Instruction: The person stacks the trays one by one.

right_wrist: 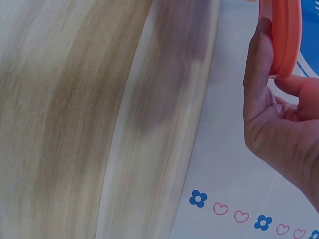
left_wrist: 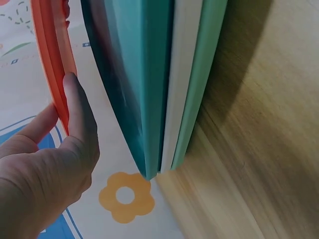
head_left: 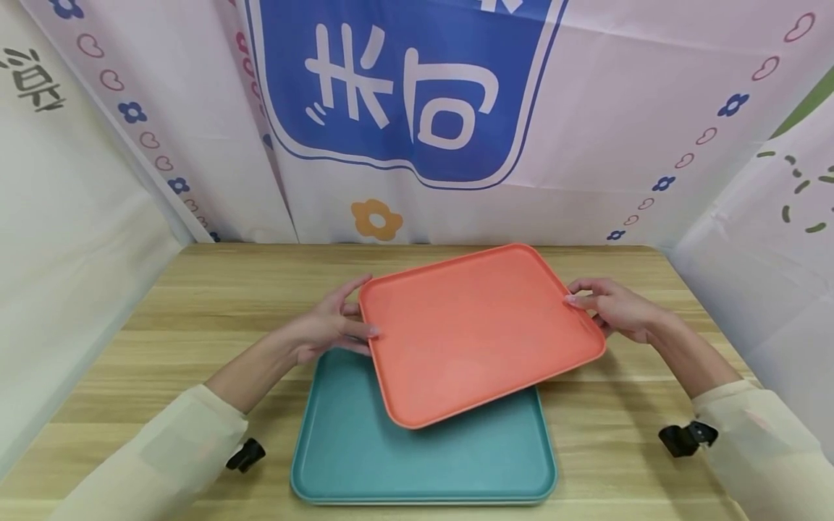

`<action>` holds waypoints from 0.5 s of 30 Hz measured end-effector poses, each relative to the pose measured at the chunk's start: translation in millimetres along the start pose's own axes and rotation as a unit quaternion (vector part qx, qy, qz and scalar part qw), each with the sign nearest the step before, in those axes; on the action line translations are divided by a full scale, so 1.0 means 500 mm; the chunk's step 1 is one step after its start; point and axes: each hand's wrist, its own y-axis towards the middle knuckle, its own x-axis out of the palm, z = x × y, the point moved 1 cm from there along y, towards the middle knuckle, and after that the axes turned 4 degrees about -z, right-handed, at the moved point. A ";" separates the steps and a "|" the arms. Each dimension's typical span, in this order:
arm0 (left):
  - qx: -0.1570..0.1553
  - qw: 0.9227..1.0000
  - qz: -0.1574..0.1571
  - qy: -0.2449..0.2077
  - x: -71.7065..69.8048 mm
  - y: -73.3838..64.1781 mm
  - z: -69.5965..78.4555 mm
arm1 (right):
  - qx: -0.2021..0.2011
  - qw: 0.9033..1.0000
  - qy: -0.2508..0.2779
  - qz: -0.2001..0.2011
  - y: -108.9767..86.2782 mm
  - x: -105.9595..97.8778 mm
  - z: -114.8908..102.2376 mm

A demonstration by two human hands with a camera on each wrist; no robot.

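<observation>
Both hands hold an orange-red rectangular tray [head_left: 482, 333], turned at an angle above a teal tray [head_left: 423, 456]. At the tray's left edge, my left hand [head_left: 332, 323] grips with the thumb on top and fingers beneath. My right hand [head_left: 615, 307] pinches the right edge the same way. In the left wrist view a gap shows between the orange-red tray [left_wrist: 50, 55] and the stack. There the teal tray [left_wrist: 152, 89] lies on a white tray [left_wrist: 182, 84] and a light green tray [left_wrist: 205, 84].
The trays lie on a wood-grain table [head_left: 215, 311]. Behind it hangs a white printed cloth [head_left: 586, 145] with a blue sign and an orange flower; more cloth [head_left: 72, 217] closes off the left side. A black wrist device [head_left: 246, 456] sits at the left sleeve, another [head_left: 687, 438] at the right.
</observation>
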 end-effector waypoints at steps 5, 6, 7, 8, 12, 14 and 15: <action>0.002 1.000 0.016 0.008 0.002 0.000 0.005 | 0.006 1.000 0.011 -0.011 -0.002 0.000 -0.001; 0.004 1.000 0.019 0.009 0.003 0.000 0.006 | 0.006 1.000 0.011 -0.010 -0.002 0.000 -0.001; 0.005 1.000 0.023 0.009 0.003 0.001 0.007 | 0.005 1.000 0.010 -0.009 -0.002 0.000 -0.001; 0.008 1.000 0.025 0.008 0.004 0.001 0.008 | 0.003 1.000 0.009 -0.007 -0.003 0.001 -0.001; 0.015 0.999 0.036 0.001 0.005 0.001 0.010 | -0.012 1.000 -0.004 -0.003 -0.004 0.003 0.000; 0.018 0.999 0.042 0.000 0.005 0.000 0.009 | -0.019 1.000 -0.013 -0.003 -0.004 0.003 0.001; 0.018 0.999 0.045 -0.001 0.005 0.001 0.009 | -0.021 1.000 -0.017 -0.002 -0.005 0.004 0.001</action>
